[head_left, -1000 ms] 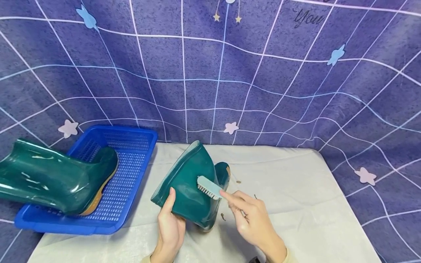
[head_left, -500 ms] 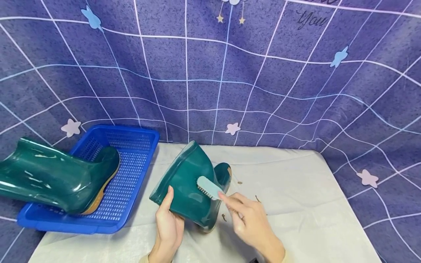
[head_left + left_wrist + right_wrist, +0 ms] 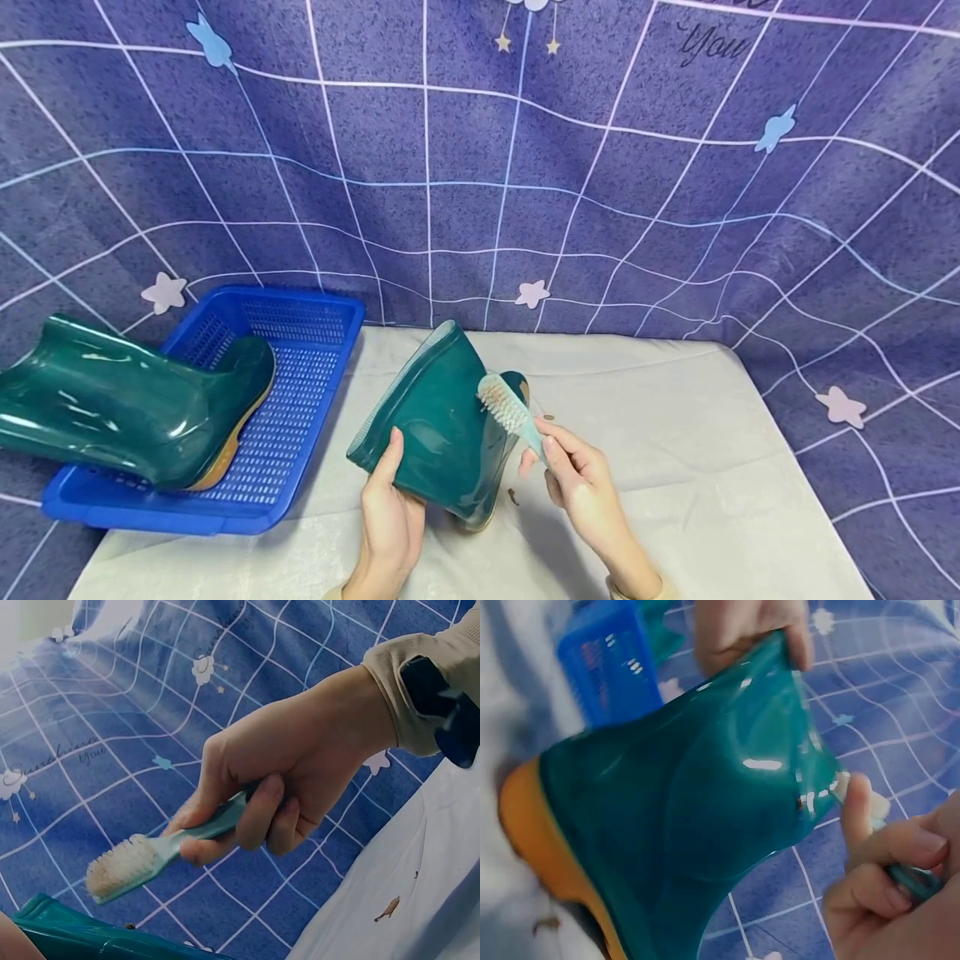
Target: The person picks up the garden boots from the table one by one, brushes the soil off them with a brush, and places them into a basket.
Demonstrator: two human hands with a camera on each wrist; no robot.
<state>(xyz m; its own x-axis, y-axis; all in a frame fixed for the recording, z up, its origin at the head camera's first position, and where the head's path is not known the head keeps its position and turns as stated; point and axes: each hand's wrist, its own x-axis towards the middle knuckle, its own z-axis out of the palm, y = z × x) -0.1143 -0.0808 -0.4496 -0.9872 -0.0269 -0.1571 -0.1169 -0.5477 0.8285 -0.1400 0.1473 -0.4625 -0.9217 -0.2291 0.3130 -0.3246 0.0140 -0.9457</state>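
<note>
A green rubber boot (image 3: pixel 435 429) with an orange-tan sole (image 3: pixel 544 832) is tilted over the table, its opening toward the left. My left hand (image 3: pixel 392 512) grips it by the top edge, thumb on the outside; the other fingers are mostly hidden. In my right hand (image 3: pixel 588 492) is a pale turquoise scrub brush (image 3: pixel 127 870), held by the handle with the fingers curled round it. Its white bristles face upward and look brownish at the tip. The brush head overlaps the boot in the head view but shows apart from it in the left wrist view.
A second green boot (image 3: pixel 123 404) lies in a blue plastic basket (image 3: pixel 318 392) at the left, its shaft sticking out over the rim. Small brown bits (image 3: pixel 513 497) lie on the white tablecloth (image 3: pixel 675 417). A purple-blue grid-patterned curtain (image 3: pixel 465 208) hangs behind.
Earlier the brush lay bristles-down against the boot's shaft. Now my right hand has turned it bristles-up and shifted it right, off that spot. My left hand keeps its grip.
</note>
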